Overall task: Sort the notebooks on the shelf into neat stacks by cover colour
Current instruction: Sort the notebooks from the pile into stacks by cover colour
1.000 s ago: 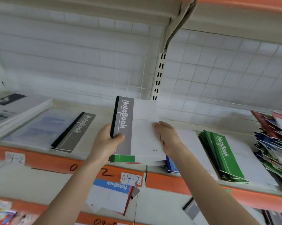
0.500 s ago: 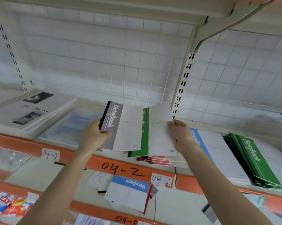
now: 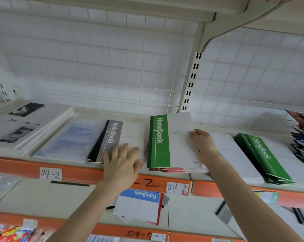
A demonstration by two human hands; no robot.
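A grey-spined notebook [image 3: 112, 137] lies on a small stack of grey notebooks on the shelf [image 3: 74, 169], left of centre. My left hand [image 3: 121, 161] rests flat on its near end with fingers spread. To its right sits a mixed pile topped by a green-spined notebook [image 3: 159, 142], with red covers showing underneath. My right hand [image 3: 202, 144] holds the right edge of that green notebook's white cover. A fanned stack of green notebooks [image 3: 263, 158] lies further right.
White booklets with black photos [image 3: 23, 126] and a pale blue pad [image 3: 72, 138] lie at the left. A messy pile of mixed covers [image 3: 303, 140] is at the far right. A blue notebook [image 3: 140, 205] and a grey one [image 3: 224, 213] lie on the shelf below.
My left hand carried the grey notebook leftwards, set it on the grey stack and now lies flat on it. The green notebook is uncovered on top of the middle pile.
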